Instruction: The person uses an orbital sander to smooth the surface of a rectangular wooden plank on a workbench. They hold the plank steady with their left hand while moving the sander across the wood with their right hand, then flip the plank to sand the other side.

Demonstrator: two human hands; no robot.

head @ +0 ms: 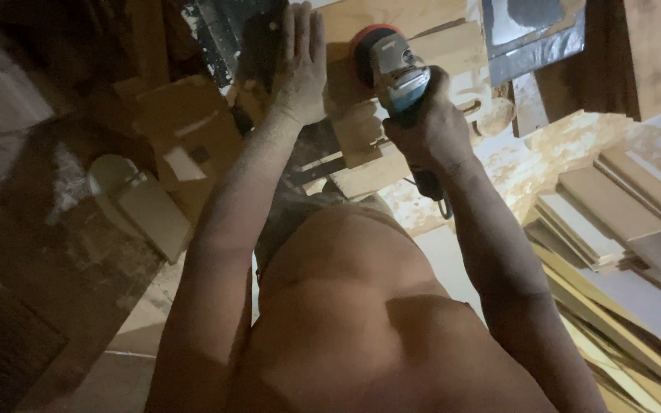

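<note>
Both hands work the pale wooden board (392, 23): left hand (300, 61) pressed flat, steadying it; right hand (422, 130) clenched around the grey-blue handheld sander (395, 73), red disc (365, 46) on that board.

Seen from above, the person is bare-chested: no shirt, no sleeves, both arms uncovered from shoulder to wrist. The dust-coated bare left hand (300, 65) has no glove, ring or watch; a pale film of fine dust clings to its back and runs down the forearm, thickest near the wrist. The bare ungloved right hand (426, 130) likewise carries no glove or band, and its forearm has the same powdery, matte look. At the waist a strip of dull grey-brown cloth garment (307, 210) shows below the belly, dusty too; its cut cannot be made out
</note>
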